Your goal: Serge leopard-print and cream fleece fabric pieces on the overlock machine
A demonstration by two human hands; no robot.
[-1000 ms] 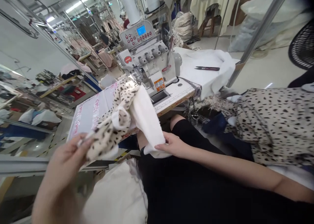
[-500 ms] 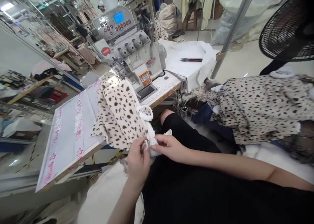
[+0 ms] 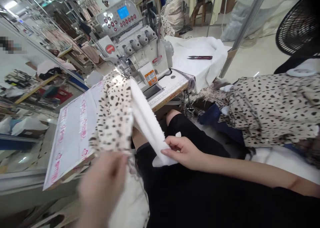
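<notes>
A cream fabric with dark spots [image 3: 112,118] hangs from the needle area of the sewing machine [image 3: 135,45] over the table's front edge. My left hand [image 3: 103,184], blurred by motion, is closed on the lower edge of this fabric. From the same needle area a strip of white fleece [image 3: 147,121] stretches down toward my lap. My right hand [image 3: 183,151] pinches the lower end of the strip between thumb and fingers. A gap lies between fabric and strip, narrowing toward the machine.
Thread snips [image 3: 200,57] lie on white cloth [image 3: 185,68] right of the machine. More spotted fabric [image 3: 272,105] is heaped at my right, below a black fan [image 3: 297,28]. The table [image 3: 72,134] is covered with pink-printed film.
My left hand has drawn the spotted fabric left and down, away from the white strip. My right hand has moved slightly right, and the strip is now stretched straight. The white ring no longer shows.
</notes>
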